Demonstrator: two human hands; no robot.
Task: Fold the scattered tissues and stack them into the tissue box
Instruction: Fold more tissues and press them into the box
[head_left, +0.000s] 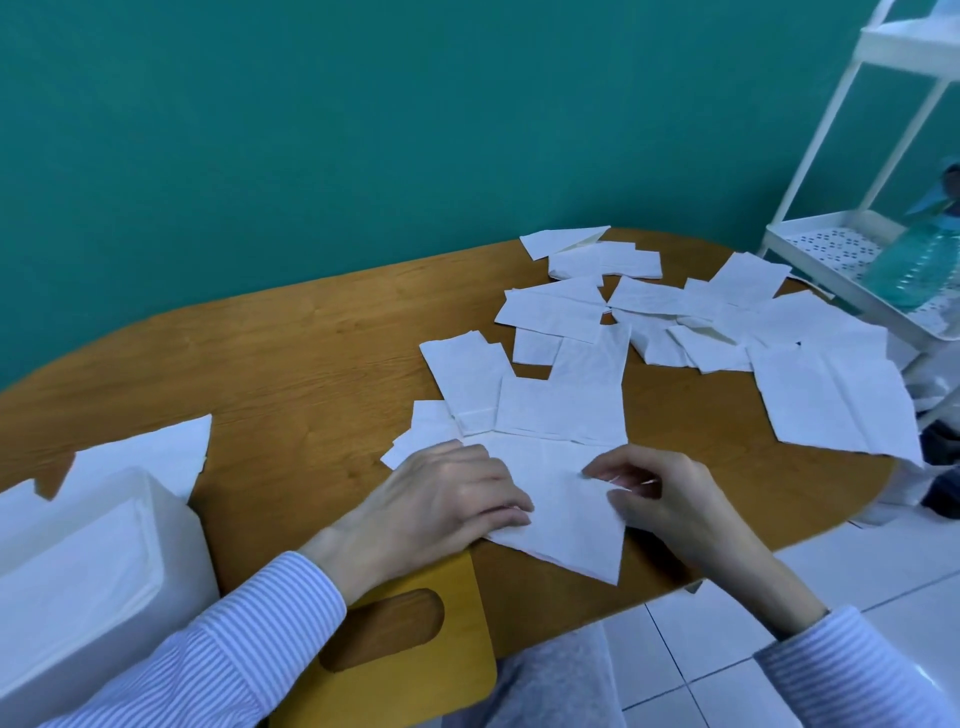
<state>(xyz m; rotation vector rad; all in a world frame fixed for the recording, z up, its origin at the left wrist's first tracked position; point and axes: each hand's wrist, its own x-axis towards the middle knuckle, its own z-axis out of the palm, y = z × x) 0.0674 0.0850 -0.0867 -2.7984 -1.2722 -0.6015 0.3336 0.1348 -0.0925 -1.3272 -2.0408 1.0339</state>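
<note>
The yellow lid (384, 639) lies nearest; beyond, left hand (447, 493) presses flat and right hand (660, 488) pinches the tissue (566, 509), which could tear or skew if tugged.

Under your left hand (447, 499) and right hand (660, 493) lies 1 white tissue (566, 519), flat, a corner pointing toward you. Scattered tissues (675, 332) overlap beyond your fingers. The white tissue box (88, 561) stands left of your left wrist, holding stacked sheets.
</note>
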